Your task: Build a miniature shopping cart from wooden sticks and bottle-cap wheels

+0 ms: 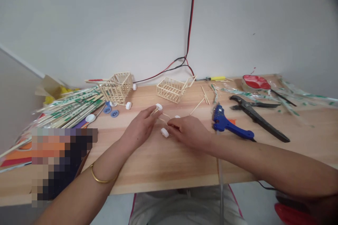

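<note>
My left hand [142, 124] is closed around thin wooden sticks beside a white bottle cap [158, 106] at its fingertips. My right hand [189, 130] pinches a thin wooden stick [166, 116] near a second white bottle cap [164, 132], which sits just left of its fingers. A third white cap [177, 116] shows partly behind that hand. How the sticks and caps join is mostly hidden by the fingers. Just beyond the hands stands a small basket [171, 89] built of sticks, with a raised handle at its right.
At the left are a stick-built cart [116, 88] with white cap wheels, blue caps [114, 113], and packaged skewers [71, 107]. A blue glue gun [224, 123], black pliers [258, 117], a red-stained dish [255, 82] and a yellow-handled tool [218, 78] lie right.
</note>
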Available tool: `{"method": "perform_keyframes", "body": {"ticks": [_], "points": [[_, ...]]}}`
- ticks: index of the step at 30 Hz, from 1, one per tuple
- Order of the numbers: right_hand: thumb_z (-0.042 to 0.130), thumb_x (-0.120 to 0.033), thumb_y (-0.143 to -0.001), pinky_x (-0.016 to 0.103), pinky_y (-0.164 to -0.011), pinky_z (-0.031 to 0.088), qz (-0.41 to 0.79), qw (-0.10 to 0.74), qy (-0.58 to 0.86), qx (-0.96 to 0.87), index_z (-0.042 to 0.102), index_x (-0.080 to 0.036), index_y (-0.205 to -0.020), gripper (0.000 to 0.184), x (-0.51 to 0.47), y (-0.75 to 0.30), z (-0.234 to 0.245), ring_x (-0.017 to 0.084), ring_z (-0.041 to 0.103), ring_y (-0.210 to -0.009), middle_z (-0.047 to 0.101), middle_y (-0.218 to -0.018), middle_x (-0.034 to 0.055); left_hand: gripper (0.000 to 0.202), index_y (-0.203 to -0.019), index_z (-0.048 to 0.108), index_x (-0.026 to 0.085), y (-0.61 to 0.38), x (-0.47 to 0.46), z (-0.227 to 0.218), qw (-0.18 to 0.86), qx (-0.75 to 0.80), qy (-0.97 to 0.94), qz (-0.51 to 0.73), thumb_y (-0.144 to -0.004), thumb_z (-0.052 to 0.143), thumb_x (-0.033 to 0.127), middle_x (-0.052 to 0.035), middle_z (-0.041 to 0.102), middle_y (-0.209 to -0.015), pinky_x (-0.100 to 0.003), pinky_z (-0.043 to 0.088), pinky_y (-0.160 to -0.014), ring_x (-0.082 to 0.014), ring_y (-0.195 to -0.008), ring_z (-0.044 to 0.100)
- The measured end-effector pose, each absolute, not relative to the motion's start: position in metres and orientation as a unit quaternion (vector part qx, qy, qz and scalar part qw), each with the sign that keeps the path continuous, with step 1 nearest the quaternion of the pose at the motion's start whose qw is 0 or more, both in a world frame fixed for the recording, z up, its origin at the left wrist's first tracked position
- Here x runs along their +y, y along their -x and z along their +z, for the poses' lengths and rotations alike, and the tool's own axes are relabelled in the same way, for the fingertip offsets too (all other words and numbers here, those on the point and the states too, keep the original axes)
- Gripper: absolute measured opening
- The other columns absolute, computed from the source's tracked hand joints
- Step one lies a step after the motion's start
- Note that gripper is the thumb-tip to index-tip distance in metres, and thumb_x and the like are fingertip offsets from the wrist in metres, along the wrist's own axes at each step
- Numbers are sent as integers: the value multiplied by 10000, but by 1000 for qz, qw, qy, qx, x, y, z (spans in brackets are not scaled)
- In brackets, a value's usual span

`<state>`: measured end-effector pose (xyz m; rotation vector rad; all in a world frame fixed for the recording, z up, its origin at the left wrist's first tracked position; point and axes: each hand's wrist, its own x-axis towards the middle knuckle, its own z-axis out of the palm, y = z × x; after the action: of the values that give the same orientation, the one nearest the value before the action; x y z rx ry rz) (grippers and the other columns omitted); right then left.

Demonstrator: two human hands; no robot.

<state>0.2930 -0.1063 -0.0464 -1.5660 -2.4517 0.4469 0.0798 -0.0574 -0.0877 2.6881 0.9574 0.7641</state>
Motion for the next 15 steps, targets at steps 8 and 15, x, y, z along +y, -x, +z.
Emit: {"method": "perform_keyframes", "body": {"ticks": [8,15], "points": [[413,-383,-976,270,-591,258,149,79,520,-838,686,-192,-857,354,-103,-296,-44,158,619,-700,727,-816,50,528,-1416,426,240,-78,-55,-91,80,316,-913,244,-916,351,87,-122,491,-1422,-459,466,-1026,-234,-1296,479],[421,-379,-970,272,-578,244,150,63,519,-839,683,-191,-859,341,-101,-296,-41,162,617,-691,726,-812,53,529,-1408,437,242,-78,-55,-87,90,315,-915,234,-907,367,85,-108,491,-1426,-442,471,-1024,-227,-1292,488]]}}
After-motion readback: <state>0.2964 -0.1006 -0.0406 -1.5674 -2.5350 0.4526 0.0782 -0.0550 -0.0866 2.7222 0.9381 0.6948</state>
